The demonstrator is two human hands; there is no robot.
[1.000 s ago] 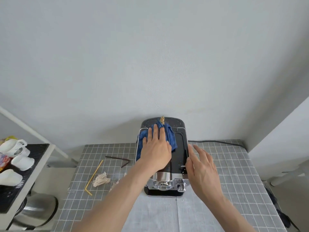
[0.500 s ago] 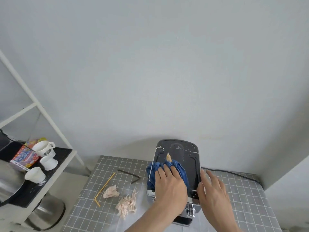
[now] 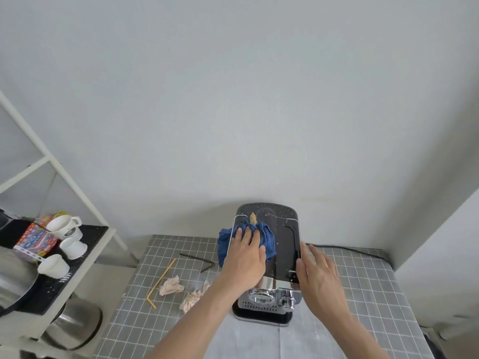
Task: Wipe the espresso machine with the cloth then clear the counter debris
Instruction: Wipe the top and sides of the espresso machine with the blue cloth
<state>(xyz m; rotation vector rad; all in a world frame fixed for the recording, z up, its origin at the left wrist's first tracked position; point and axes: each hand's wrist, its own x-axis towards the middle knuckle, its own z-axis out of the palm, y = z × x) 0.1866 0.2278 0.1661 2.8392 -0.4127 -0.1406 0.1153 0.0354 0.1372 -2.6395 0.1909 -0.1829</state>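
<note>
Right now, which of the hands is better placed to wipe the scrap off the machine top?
The left hand: it already presses the blue cloth just below the tan scrap. The right hand only rests on the espresso machine edge.

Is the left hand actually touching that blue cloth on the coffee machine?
Touching. The head view shows the left hand lying flat on the blue cloth, fingers straight, pressing it onto the espresso machine.

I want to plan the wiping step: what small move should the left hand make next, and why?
Probably push the blue cloth forward to sweep off the tan crumb lying just beyond it on the espresso machine. The left hand presses it flat; the right hand steadies the machine's side.
</note>
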